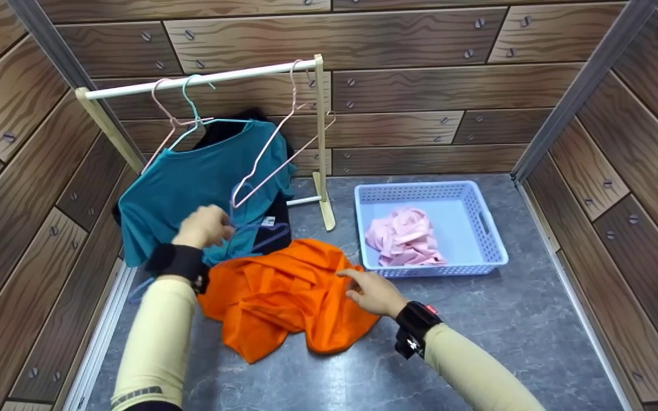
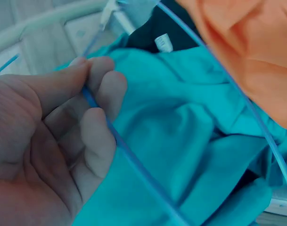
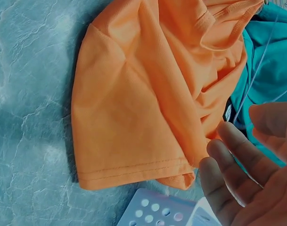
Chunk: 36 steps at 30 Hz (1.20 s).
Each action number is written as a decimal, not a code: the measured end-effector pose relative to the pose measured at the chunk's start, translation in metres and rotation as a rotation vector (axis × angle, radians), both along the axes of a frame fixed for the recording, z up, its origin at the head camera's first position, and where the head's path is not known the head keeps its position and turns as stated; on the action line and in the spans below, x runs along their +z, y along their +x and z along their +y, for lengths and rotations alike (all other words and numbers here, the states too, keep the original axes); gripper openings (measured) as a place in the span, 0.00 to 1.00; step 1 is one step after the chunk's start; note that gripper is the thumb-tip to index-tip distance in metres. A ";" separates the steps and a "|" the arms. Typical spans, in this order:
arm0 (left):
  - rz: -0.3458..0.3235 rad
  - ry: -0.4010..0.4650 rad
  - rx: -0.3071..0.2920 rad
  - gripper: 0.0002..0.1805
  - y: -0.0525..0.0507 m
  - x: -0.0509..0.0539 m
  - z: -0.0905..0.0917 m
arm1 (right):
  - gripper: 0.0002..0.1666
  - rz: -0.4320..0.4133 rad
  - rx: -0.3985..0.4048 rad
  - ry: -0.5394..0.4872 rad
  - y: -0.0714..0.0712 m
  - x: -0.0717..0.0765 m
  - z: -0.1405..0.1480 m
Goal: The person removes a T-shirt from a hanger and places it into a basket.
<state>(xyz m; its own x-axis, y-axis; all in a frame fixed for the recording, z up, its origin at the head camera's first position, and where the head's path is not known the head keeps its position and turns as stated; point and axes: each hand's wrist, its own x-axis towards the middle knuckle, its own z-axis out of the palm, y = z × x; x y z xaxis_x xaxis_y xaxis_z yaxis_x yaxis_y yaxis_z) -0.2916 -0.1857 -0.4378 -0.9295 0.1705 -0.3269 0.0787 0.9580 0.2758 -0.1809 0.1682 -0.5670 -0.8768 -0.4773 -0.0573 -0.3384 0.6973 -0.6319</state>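
A blue clothes hanger [image 2: 142, 170] is gripped by my left hand [image 1: 203, 226], its fingers curled round the thin bar in the left wrist view. The hanger is in front of a teal T-shirt [image 1: 192, 177] that hangs on the rack. On the floor below lies a crumpled orange T-shirt [image 1: 283, 291]; in the right wrist view its hemmed edge [image 3: 134, 170] shows. My right hand [image 1: 377, 294] is over the right side of the orange T-shirt, fingers loosely bent and holding nothing. Whether its fingertips touch the cloth I cannot tell.
A garment rack [image 1: 237, 73] with a white rail stands at the back left. A pink hanger [image 1: 275, 137] hangs near its right post, and dark clothing [image 1: 275, 231] is behind the teal T-shirt. A light blue basket [image 1: 460, 228] to the right holds pink cloth [image 1: 406, 237].
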 end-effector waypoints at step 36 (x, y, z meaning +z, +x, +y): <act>0.380 0.153 0.147 0.16 -0.088 0.113 0.089 | 0.22 -0.067 -0.028 0.020 0.015 -0.023 0.010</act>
<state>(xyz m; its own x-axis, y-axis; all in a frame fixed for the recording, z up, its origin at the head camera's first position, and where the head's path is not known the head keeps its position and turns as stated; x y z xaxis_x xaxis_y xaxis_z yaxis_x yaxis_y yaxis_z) -0.3793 -0.0968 -0.3252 -0.9970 0.0469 0.0618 0.0675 0.9168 0.3935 -0.1661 0.1785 -0.5905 -0.8839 -0.4505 -0.1253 -0.2758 0.7186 -0.6384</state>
